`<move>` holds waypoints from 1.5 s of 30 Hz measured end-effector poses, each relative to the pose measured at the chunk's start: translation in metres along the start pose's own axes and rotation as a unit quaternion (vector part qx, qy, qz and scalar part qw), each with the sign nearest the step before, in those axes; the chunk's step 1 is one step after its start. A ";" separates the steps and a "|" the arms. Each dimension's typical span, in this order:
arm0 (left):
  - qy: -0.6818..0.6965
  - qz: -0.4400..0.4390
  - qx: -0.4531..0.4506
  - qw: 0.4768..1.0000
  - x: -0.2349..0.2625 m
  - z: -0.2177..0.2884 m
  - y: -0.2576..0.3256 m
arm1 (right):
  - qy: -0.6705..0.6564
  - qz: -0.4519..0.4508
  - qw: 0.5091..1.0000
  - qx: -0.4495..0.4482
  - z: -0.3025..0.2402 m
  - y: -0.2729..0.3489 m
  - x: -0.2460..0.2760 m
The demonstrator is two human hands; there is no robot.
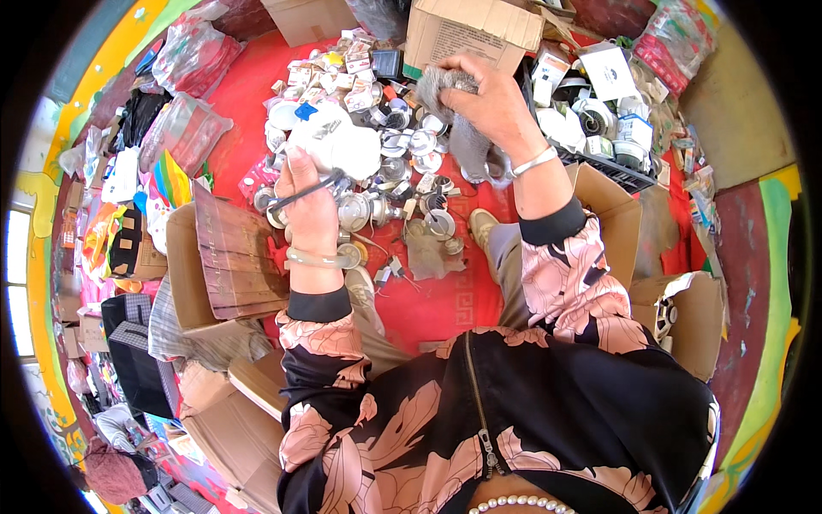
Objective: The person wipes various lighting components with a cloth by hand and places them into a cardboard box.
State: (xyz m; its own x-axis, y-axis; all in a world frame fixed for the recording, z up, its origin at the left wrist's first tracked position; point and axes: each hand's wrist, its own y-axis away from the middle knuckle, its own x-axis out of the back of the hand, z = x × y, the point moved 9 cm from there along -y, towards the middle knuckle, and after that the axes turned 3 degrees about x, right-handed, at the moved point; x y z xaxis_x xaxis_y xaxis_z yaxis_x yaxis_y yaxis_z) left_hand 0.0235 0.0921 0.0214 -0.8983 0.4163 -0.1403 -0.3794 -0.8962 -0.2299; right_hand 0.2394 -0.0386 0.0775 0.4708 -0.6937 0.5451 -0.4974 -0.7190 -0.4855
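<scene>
My left hand (pixel 310 210) is closed around a thin black rod-like piece (pixel 295 195) with a thicker end. Just beyond its fingertips is a white rounded piece (pixel 347 147); I cannot tell whether the hand touches it. My right hand (pixel 497 107) grips a crumpled grey cloth (pixel 471 147), which hangs down below the fingers. Under and between both hands lies a heap of lamp parts (pixel 394 167), with round white and silvery fittings and small boxes. A small blue star-shaped piece (pixel 306 111) shows near the white piece.
Red floor covering (pixel 454 304) lies beneath the heap and my feet. An open carton (pixel 184 265) stands at the left, another (pixel 604 206) at the right. A dark crate (pixel 612 167) of boxed items sits at the far right. A large carton (pixel 471 38) stands behind the heap.
</scene>
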 end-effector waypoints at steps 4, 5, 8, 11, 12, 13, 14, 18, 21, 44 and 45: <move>-0.236 0.051 -0.123 0.963 -0.002 0.001 0.001 | -0.110 -0.070 0.991 0.022 -0.049 0.007 -0.026; -0.279 0.064 -0.152 0.946 -0.001 -0.001 0.002 | -0.110 -0.099 0.987 0.070 -0.067 0.011 -0.040; -0.314 0.054 -0.200 0.926 -0.016 0.005 0.011 | -0.120 -0.070 0.983 0.119 -0.066 0.029 -0.074; -0.325 0.050 -0.197 0.924 -0.021 0.009 0.013 | -0.204 -0.069 0.976 0.026 -0.050 0.029 -0.080; -0.325 0.050 -0.198 0.923 -0.021 0.011 0.014 | -0.207 -0.046 0.976 0.046 -0.055 0.029 -0.077; -0.317 0.050 -0.190 0.928 -0.019 0.009 0.013 | -0.200 -0.027 0.978 0.047 -0.055 0.031 -0.075; -0.309 0.049 -0.182 0.932 -0.018 0.008 0.013 | -0.192 -0.008 0.980 0.047 -0.055 0.032 -0.074; -0.308 0.056 -0.175 0.934 -0.016 0.002 0.013 | -0.169 0.051 0.984 0.036 -0.053 0.038 -0.071; -0.297 0.051 -0.211 0.930 -0.019 0.013 0.017 | -0.117 0.063 0.991 0.035 -0.053 0.041 -0.069; -0.296 0.076 -0.190 0.933 -0.019 0.006 0.018 | -0.202 0.020 0.977 -0.059 -0.021 0.036 -0.080; -0.294 0.076 -0.185 0.935 -0.021 0.008 0.020 | -0.166 0.041 0.981 -0.091 -0.009 0.036 -0.080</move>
State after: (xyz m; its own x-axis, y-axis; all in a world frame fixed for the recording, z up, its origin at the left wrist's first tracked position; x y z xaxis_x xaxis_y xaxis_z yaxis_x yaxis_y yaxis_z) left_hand 0.0331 0.0646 0.0277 -0.9436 0.0350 0.3293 -0.2321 -0.7792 -0.5822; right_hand 0.1775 -0.0087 0.0230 0.6203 -0.7463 0.2415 -0.6513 -0.6616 -0.3715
